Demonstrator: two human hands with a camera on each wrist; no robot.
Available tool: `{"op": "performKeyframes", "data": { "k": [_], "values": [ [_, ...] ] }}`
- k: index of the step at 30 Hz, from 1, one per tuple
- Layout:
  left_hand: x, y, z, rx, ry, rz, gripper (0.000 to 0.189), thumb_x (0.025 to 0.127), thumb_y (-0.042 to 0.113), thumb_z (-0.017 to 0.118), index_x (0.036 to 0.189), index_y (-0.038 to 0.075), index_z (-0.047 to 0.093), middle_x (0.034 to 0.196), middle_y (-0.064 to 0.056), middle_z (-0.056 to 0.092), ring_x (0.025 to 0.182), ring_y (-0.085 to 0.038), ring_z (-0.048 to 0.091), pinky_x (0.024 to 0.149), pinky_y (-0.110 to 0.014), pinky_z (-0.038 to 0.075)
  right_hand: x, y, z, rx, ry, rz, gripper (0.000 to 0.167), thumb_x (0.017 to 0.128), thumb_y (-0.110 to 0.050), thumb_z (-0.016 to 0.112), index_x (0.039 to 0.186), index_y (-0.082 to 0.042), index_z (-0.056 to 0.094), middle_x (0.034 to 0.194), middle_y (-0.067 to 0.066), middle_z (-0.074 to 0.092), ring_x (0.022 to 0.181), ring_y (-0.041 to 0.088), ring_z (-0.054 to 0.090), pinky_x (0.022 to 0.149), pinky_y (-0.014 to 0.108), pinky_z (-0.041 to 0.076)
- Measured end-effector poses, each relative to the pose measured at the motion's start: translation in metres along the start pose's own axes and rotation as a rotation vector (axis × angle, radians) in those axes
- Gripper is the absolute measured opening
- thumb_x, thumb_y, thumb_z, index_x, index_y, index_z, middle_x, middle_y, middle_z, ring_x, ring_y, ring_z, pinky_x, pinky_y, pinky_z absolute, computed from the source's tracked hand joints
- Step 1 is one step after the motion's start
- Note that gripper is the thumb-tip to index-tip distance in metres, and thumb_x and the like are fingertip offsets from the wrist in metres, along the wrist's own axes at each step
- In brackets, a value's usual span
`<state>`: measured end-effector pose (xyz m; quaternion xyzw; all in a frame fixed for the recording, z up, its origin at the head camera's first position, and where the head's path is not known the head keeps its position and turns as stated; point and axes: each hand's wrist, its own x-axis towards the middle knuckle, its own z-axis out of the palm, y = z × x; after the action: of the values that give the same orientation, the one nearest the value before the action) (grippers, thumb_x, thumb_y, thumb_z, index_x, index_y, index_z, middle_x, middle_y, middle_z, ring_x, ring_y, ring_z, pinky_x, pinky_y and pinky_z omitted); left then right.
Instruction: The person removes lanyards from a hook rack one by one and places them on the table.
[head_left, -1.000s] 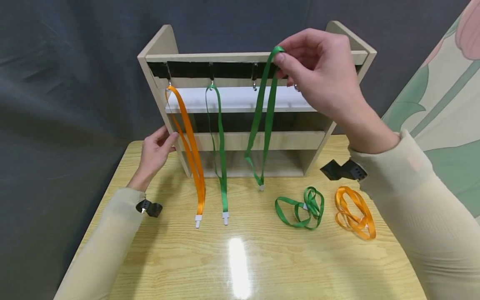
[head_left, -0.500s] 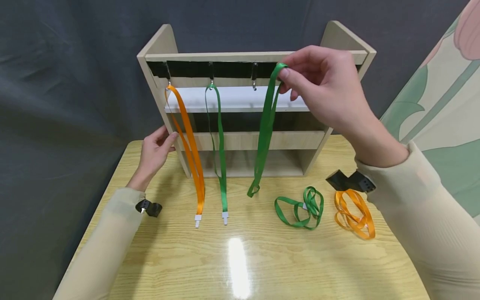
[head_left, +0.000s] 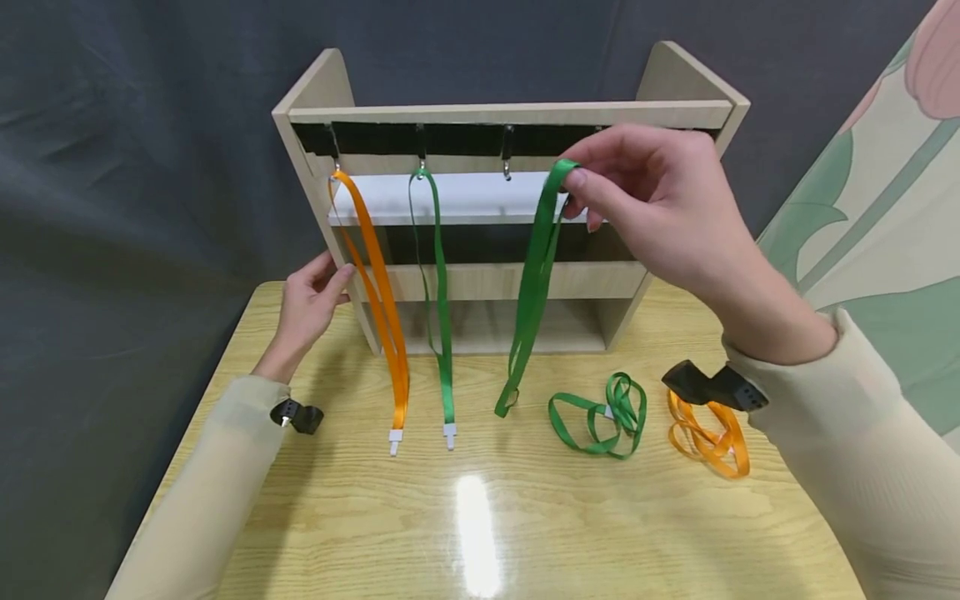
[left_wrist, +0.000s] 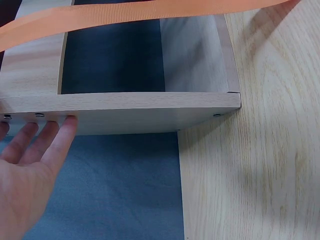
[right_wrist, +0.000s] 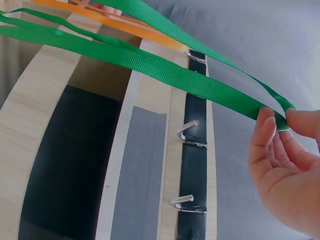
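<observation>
My right hand (head_left: 660, 200) pinches the top of a green lanyard (head_left: 534, 275) between thumb and fingertips, and its loop dangles in front of the wooden rack (head_left: 510, 281). In the right wrist view the pinched bend of the green lanyard (right_wrist: 200, 85) shows beyond the row of hooks (right_wrist: 187, 131). A bare metal hook (head_left: 507, 167) is just left of this hand. My left hand (head_left: 309, 304) touches the rack's left side; the left wrist view shows its straight fingertips (left_wrist: 67, 127) against the outer side panel (left_wrist: 130, 120).
An orange lanyard (head_left: 378, 283) and another green lanyard (head_left: 444, 308) hang from the two left hooks, their white clips low over the table (head_left: 360, 517). At the right, a loose green lanyard (head_left: 600, 450) and a coiled orange lanyard (head_left: 738, 442) lie on the tabletop.
My right hand has come down and slightly to the right with the green lanyard, whose hanging end is lower and whose strands now lie closer together. The left hand stays at the rack's side.
</observation>
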<state>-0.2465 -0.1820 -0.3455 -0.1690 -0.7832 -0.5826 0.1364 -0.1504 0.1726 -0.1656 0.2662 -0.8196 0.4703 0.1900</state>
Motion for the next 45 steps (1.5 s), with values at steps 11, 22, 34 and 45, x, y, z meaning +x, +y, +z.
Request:
{"op": "performKeyframes", "data": {
  "k": [11, 22, 34, 45],
  "values": [
    [0.001, -0.001, -0.001, -0.025, -0.004, 0.013, 0.043, 0.097, 0.010, 0.057, 0.137, -0.002, 0.049, 0.117, -0.025, 0.058, 0.094, -0.021, 0.062, 0.070, -0.023, 0.055, -0.016, 0.005, 0.006, 0.040, -0.068, -0.020, 0.013, 0.091, 0.000, 0.063, 0.101, 0.001, 0.070, 0.081, 0.012, 0.067, 0.065, 0.023, 0.059, 0.054, 0.024, 0.048],
    [0.000, -0.003, -0.004, -0.032, -0.003, -0.007, 0.044, 0.097, 0.012, 0.057, 0.138, -0.001, 0.049, 0.118, -0.022, 0.059, 0.093, -0.017, 0.062, 0.074, -0.033, 0.056, -0.029, 0.023, 0.018, 0.044, -0.151, 0.022, 0.015, 0.092, -0.001, 0.062, 0.105, 0.000, 0.069, 0.080, 0.008, 0.068, 0.065, 0.021, 0.059, 0.054, 0.023, 0.048],
    [0.000, 0.000, -0.008, -0.015, 0.002, -0.012, 0.043, 0.097, 0.012, 0.057, 0.137, -0.002, 0.050, 0.117, -0.021, 0.059, 0.094, -0.017, 0.061, 0.074, -0.033, 0.056, -0.032, 0.035, 0.020, 0.079, -0.239, 0.054, 0.014, 0.094, -0.005, 0.060, 0.105, 0.000, 0.068, 0.079, 0.009, 0.066, 0.064, 0.021, 0.057, 0.055, 0.025, 0.050],
    [-0.002, 0.000, -0.008, -0.038, -0.012, -0.006, 0.044, 0.097, 0.012, 0.057, 0.139, 0.000, 0.048, 0.122, -0.023, 0.057, 0.097, -0.020, 0.062, 0.073, -0.026, 0.055, -0.030, 0.072, 0.038, 0.052, -0.273, 0.171, 0.015, 0.095, -0.011, 0.061, 0.105, -0.002, 0.068, 0.082, 0.010, 0.067, 0.067, 0.021, 0.059, 0.058, 0.026, 0.051]
  ]
}}
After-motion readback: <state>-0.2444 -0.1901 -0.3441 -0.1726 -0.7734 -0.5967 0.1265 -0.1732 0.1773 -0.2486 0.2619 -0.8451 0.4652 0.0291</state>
